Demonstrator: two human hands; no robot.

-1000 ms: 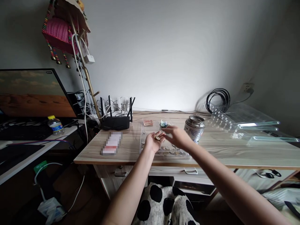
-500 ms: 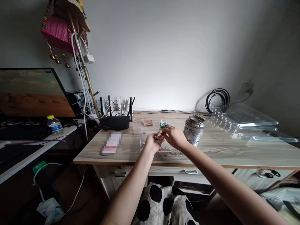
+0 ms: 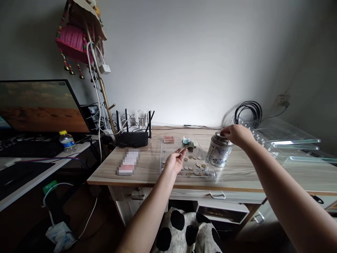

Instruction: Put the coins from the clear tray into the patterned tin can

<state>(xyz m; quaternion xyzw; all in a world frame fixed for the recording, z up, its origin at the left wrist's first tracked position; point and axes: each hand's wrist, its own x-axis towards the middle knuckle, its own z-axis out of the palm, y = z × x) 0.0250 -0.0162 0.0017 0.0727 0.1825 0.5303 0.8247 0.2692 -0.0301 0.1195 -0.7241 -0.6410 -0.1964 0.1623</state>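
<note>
My left hand (image 3: 177, 162) is held palm up above the clear tray (image 3: 168, 174), its fingers curled around coins that show only in part. Several loose coins (image 3: 198, 164) lie in the tray, along with a bundle of reddish banknotes (image 3: 169, 139) and some crumpled blue-green notes (image 3: 188, 142). To the right of the tray stands a silver tin (image 3: 220, 154) with a printed pattern. My right hand (image 3: 237, 135) is at the top of this tin, fingertips pinched together over its lid. Whatever is between those fingertips is hidden.
A black router (image 3: 133, 139) and a pixelated flat item (image 3: 128, 162) are on the desk's left part. Clear acrylic trays (image 3: 295, 143) and a coil of black cable (image 3: 249, 113) lie at the right. A bottle (image 3: 67, 141) stands near the monitor (image 3: 44, 105).
My right hand has left the left palm and moved right to the tin's top. The left hand stays over the tray. The view has shifted slightly.
</note>
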